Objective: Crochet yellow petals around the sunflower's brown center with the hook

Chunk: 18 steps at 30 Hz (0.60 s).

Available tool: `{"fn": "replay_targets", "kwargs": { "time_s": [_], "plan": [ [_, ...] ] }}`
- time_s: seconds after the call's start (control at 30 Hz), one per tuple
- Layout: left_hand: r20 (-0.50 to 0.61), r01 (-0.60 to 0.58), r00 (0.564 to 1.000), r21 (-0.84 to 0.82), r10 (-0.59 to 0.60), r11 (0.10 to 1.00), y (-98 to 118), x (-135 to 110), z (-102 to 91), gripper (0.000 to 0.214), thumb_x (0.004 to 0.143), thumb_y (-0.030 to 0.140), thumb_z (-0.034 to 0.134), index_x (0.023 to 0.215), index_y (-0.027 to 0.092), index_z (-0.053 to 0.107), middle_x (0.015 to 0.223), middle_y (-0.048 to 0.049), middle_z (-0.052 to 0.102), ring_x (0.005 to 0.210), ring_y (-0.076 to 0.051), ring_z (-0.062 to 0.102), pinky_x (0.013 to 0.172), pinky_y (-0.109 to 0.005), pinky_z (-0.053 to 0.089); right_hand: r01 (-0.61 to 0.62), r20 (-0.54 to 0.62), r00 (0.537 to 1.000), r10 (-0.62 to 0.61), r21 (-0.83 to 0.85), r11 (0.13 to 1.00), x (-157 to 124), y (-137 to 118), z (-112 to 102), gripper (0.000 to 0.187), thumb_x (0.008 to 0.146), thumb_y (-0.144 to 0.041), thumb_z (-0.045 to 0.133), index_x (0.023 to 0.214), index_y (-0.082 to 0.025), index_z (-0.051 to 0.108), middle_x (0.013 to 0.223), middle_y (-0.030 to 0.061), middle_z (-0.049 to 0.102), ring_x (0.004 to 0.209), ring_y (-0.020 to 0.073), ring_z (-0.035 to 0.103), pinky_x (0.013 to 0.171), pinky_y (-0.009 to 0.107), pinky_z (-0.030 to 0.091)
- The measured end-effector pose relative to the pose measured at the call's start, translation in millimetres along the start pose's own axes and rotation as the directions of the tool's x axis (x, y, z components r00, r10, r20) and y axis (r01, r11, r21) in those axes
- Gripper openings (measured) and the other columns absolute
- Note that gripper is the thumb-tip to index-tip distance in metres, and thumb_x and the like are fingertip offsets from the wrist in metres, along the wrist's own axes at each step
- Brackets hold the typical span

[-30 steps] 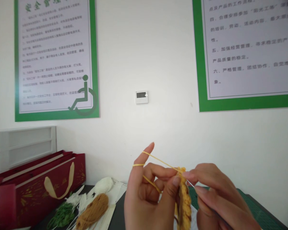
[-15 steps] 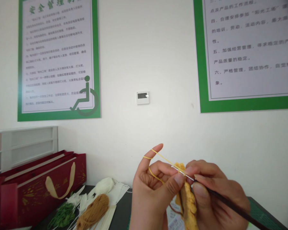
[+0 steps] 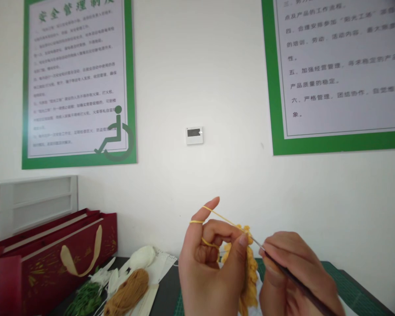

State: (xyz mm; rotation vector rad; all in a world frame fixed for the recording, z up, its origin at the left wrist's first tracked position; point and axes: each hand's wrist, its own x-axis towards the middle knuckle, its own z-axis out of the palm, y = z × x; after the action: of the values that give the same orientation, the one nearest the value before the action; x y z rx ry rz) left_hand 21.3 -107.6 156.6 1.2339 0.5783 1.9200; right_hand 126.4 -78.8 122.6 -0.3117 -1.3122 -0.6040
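Note:
My left hand (image 3: 213,259) pinches a yellow crochet piece (image 3: 251,285) between thumb and fingers. Yellow yarn (image 3: 222,216) winds round its raised index finger and runs taut down to the work. In my right hand (image 3: 296,267) is a crochet hook (image 3: 288,273) with a dark handle, held like a pen. The hook's thin metal shaft reaches left to the upper edge of the piece, by my left thumb. The hook's very tip is hidden at the stitches. The lower part of the piece hangs between my hands.
At left, dark red gift bags (image 3: 59,259) stand before a pale drawer unit (image 3: 42,202). Brown yarn (image 3: 128,292), green yarn (image 3: 84,298) and white yarn (image 3: 142,256) lie on the dark table. A green cutting mat (image 3: 358,289) lies beneath my hands. Framed posters hang on the wall behind.
My right hand has moved slightly right and down, away from my left, drawing the hook shaft back. More of the crochet piece's bumpy face shows now. The yarn stays round my left index finger.

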Motion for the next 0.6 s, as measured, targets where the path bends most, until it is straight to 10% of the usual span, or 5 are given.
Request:
{"fn": "replay_targets", "kwargs": {
  "time_s": [0.33, 0.6],
  "plan": [
    [0.049, -0.044, 0.998, 0.087, 0.040, 0.995, 0, 4, -6.8, 0.051, 0.075, 0.014, 0.080, 0.123, 0.019, 0.065, 0.070, 0.0033, 0.069, 0.069, -0.013, 0.064, 0.069, -0.021, 0.051, -0.534, 0.007, 0.844, 0.537, 0.109, 0.838, -1, -8, -1, 0.014, 0.102, -0.026, 0.050, 0.093, -0.022, 0.059, 0.069, -0.0017, 0.060, 0.054, 0.0093, 0.056, 0.051, 0.021, 0.047],
    [0.115, -0.034, 0.993, 0.115, 0.021, 0.993, 2, 7, -13.5, 0.041, 0.076, 0.011, 0.078, 0.115, 0.019, 0.068, 0.070, 0.0034, 0.068, 0.070, -0.012, 0.062, 0.070, -0.021, 0.050, -0.352, 0.129, 0.932, 0.338, 0.101, 0.931, -2, -2, -7, 0.007, 0.098, -0.019, 0.054, 0.099, -0.024, 0.060, 0.082, 0.0020, 0.063, 0.069, 0.0132, 0.063, 0.060, 0.025, 0.051]
  ]
}}
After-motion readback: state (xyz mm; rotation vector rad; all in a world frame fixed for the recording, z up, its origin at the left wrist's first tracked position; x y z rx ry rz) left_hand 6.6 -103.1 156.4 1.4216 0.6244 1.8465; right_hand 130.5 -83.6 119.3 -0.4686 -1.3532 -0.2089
